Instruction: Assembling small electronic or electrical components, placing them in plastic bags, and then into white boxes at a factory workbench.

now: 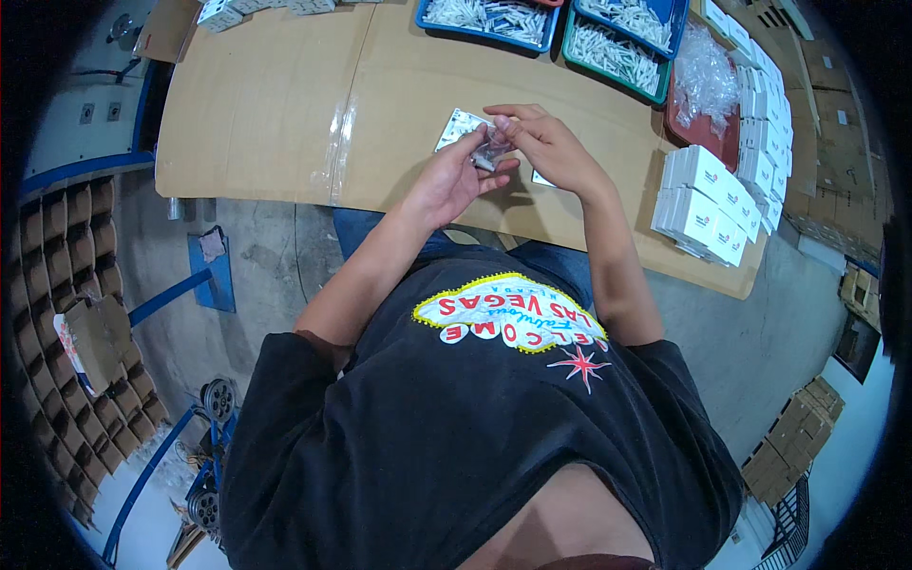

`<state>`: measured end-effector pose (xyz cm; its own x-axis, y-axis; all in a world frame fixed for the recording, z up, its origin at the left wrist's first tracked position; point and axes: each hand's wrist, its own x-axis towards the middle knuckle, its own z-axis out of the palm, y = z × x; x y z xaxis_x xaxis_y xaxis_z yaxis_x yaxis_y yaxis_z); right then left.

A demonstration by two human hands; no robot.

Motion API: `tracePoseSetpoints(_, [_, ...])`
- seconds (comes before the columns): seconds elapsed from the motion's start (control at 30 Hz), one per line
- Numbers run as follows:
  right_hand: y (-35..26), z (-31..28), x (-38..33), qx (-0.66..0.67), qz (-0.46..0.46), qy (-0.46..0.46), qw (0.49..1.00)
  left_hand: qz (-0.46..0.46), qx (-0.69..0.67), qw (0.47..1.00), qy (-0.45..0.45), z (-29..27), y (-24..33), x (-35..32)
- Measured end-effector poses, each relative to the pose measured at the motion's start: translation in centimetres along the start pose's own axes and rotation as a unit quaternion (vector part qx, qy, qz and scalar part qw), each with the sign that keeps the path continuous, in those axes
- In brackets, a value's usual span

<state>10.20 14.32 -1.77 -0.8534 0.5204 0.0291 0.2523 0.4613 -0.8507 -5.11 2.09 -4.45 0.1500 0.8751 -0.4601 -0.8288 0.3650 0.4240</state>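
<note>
Left hand (454,180) and right hand (543,144) meet above desk (285,104), both pinching small clear plastic bag (491,147) with small part inside — likely light, limp, slippery. Best gripped at edges. Flat white card (458,126) just beyond hands.

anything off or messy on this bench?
Nothing stands out. Both hands, left and right, hold a small clear bag over the table. Trays of small white parts sit orderly at the far edge, white boxes are stacked neatly on the right. No spill or visible damage.
</note>
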Motion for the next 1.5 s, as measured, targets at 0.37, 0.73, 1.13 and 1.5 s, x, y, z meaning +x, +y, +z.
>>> tracePoseSetpoints(0.37, [-0.1,0.7,0.6,0.125,0.086,-0.100,0.983,0.001,-0.002,1.000,-0.020,-1.2,-0.4,0.2])
tracePoseSetpoints(0.73, [0.6,-0.3,0.2,0.236,0.145,-0.080,0.957,0.014,0.051,0.997,-0.047,0.5,0.4,-0.6])
tracePoseSetpoints(1.13, [1.2,-0.9,0.6,0.305,0.165,-0.064,0.936,-0.008,0.048,0.999,-0.015,-1.2,0.0,0.2])
tracePoseSetpoints(1.5, [6.5,-2.7,3.4,0.143,0.124,0.016,0.982,-0.025,0.057,0.998,0.026,-1.2,-0.1,0.3])
